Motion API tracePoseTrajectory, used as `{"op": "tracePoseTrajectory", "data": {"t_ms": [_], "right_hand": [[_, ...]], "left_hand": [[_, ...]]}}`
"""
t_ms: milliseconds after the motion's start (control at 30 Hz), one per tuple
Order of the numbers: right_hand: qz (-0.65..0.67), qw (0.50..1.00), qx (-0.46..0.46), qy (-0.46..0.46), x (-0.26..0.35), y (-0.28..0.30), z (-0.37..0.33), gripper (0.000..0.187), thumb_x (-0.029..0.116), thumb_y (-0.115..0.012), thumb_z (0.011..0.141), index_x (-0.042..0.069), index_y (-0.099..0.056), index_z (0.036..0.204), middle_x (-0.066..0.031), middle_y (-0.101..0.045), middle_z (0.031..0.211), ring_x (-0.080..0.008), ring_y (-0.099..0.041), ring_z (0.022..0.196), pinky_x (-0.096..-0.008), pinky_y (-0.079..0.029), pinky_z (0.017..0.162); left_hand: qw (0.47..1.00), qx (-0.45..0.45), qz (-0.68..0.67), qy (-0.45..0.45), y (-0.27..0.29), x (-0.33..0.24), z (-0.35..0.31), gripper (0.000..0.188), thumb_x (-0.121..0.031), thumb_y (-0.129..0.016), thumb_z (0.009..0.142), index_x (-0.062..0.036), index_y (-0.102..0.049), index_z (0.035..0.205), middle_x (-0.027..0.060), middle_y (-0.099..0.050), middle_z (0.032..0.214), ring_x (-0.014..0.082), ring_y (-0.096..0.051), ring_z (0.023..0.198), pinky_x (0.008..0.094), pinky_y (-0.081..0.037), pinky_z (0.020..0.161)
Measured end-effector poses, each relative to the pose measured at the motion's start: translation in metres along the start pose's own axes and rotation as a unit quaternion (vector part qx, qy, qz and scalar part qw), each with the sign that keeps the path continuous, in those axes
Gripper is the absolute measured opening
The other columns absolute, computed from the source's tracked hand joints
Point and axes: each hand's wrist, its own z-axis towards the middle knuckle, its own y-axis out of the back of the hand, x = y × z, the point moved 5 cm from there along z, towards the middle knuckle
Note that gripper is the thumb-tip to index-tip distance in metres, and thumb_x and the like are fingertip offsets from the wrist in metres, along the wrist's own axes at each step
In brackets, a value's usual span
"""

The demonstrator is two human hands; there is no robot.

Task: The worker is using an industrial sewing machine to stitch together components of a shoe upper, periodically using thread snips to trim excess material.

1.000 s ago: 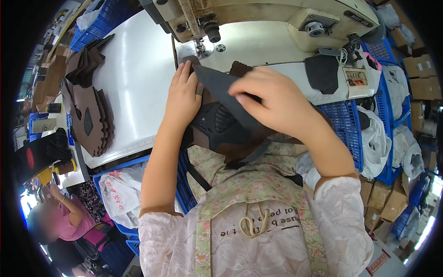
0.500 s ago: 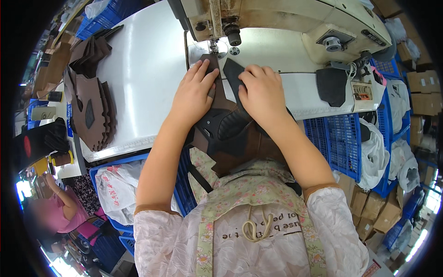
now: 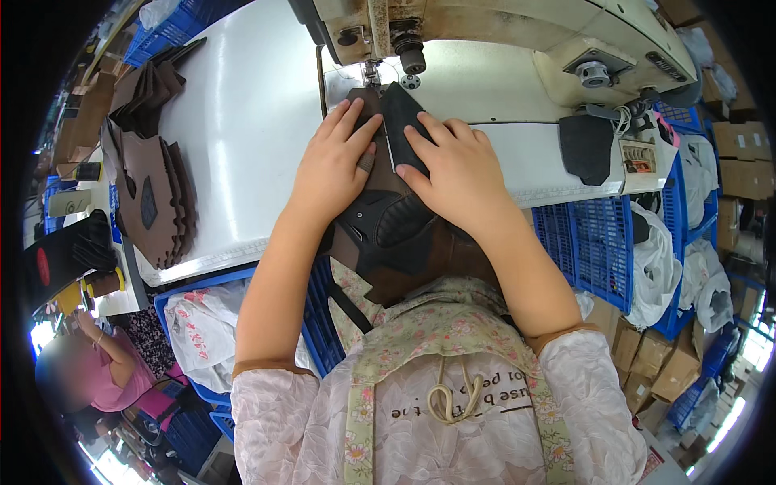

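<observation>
Workpiece [image 3: 380,279], brown and black, extends from beneath the flat, slightly spread left hand [image 3: 335,162] forward to near the presser foot [image 3: 372,75] and back toward the apron [image 3: 436,330]. The right hand [image 3: 453,166], thumb and fingers apart, rests on a black strip [image 3: 401,113] beside it.

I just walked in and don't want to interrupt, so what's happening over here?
A person is at a sewing machine. The left hand lies flat on a brown piece, whose tip is close to the presser foot; whether it is under the foot is hard to tell. The right hand rests on a black flap beside it. More brown pieces overlap at the left of the white table.
</observation>
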Motion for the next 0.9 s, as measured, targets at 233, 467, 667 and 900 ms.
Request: {"op": "tracePoseTrajectory", "data": {"t_ms": [233, 467, 667, 900], "right_hand": [[0.001, 1.0, -0.026, -0.002, 0.0, -0.004, 0.0, 0.044, 0.034, -0.069, 0.082, 0.007, -0.068, 0.117, -0.0106, -0.063, 0.126, -0.0279, -0.056, 0.11, -0.0388, -0.045, 0.091], [0.009, 0.999, -0.031, 0.028, -0.008, -0.01, 0.001, 0.045, 0.031, -0.067, 0.084, 0.008, -0.065, 0.122, -0.0099, -0.059, 0.13, -0.0278, -0.052, 0.118, -0.0393, -0.045, 0.096], [-0.003, 0.999, -0.028, 0.024, -0.008, -0.014, 0.002, 0.049, 0.032, -0.068, 0.083, 0.008, -0.062, 0.125, -0.0095, -0.057, 0.134, -0.0281, -0.051, 0.119, -0.0394, -0.044, 0.097], [-0.013, 0.999, -0.031, 0.024, -0.007, -0.016, 0.001, 0.051, 0.034, -0.069, 0.083, 0.009, -0.061, 0.127, -0.0097, -0.056, 0.135, -0.0294, -0.049, 0.121, -0.0401, -0.044, 0.098]], "left_hand": [[0.999, -0.03, -0.025, 0.033, 0.0, 0.004, -0.004, 0.027, -0.011, -0.064, 0.088, -0.0064, -0.068, 0.115, 0.0162, -0.057, 0.135, 0.0348, -0.047, 0.131, 0.0427, -0.042, 0.106], [0.999, -0.039, -0.007, 0.022, 0.002, 0.004, -0.002, 0.027, -0.013, -0.065, 0.088, -0.0081, -0.069, 0.114, 0.0159, -0.059, 0.132, 0.0343, -0.05, 0.129, 0.0412, -0.043, 0.104], [0.999, -0.028, 0.004, 0.018, 0.002, 0.002, -0.003, 0.033, -0.017, -0.066, 0.088, -0.0099, -0.068, 0.119, 0.0162, -0.057, 0.135, 0.0344, -0.049, 0.13, 0.0417, -0.043, 0.105], [1.0, -0.023, 0.008, 0.018, 0.001, 0.002, -0.002, 0.036, -0.02, -0.069, 0.086, -0.011, -0.068, 0.121, 0.0169, -0.056, 0.136, 0.0353, -0.048, 0.131, 0.0419, -0.043, 0.105]]}}
